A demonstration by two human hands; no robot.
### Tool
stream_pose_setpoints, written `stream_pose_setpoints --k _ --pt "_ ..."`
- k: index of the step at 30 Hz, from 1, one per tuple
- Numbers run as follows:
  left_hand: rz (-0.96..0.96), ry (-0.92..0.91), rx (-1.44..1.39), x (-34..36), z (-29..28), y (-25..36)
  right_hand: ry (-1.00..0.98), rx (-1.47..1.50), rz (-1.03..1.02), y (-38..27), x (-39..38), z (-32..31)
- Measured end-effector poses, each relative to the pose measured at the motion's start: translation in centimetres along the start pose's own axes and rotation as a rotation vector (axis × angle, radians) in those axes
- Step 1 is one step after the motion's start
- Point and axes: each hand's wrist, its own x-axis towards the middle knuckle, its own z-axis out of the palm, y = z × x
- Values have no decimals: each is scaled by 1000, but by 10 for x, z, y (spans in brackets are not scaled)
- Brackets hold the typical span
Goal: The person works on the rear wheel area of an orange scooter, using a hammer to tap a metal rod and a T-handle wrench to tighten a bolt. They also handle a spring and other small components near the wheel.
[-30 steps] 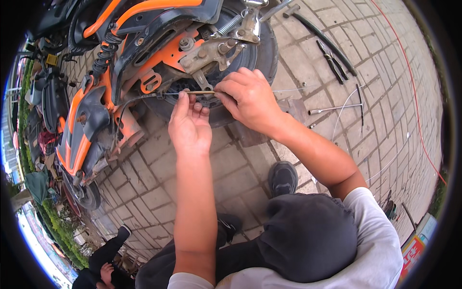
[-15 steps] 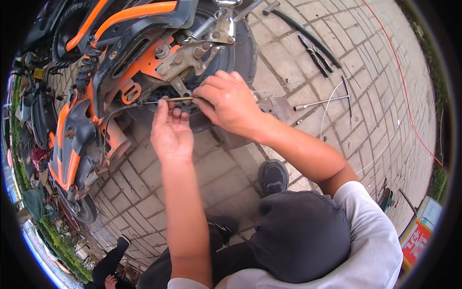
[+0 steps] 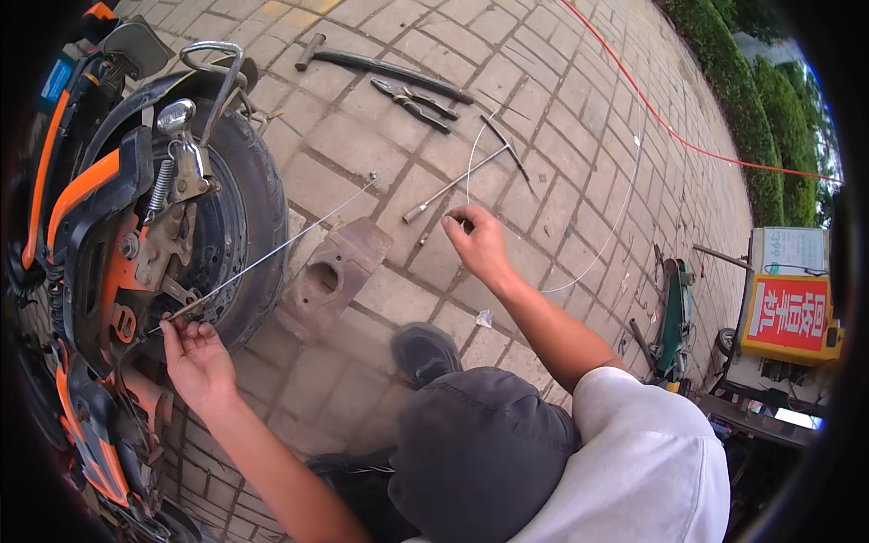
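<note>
Fingers of the right hand (image 3: 480,242) curl, whether around anything I cannot tell. Beside the orange-and-black motorbike (image 3: 86,185) and its rear wheel (image 3: 255,181), the left hand (image 3: 204,364) pinches a thin wire (image 3: 290,239) at its brass-coloured sleeve (image 3: 188,309).

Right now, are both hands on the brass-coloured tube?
No, only the left hand pinches the brass-coloured tube, beside the wheel, while the right hand is well apart from it, over the paving.

Bright, soft daylt; edges v. bent
</note>
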Motion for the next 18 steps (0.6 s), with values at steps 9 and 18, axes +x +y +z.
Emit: stream_pose_setpoints --k 9,18 --pt "2 60 48 -10 22 -9 -14 -883 -291 31 220 23" --pt "-33 156 -10 -17 31 -13 -168 -719 -72 35 239 15"
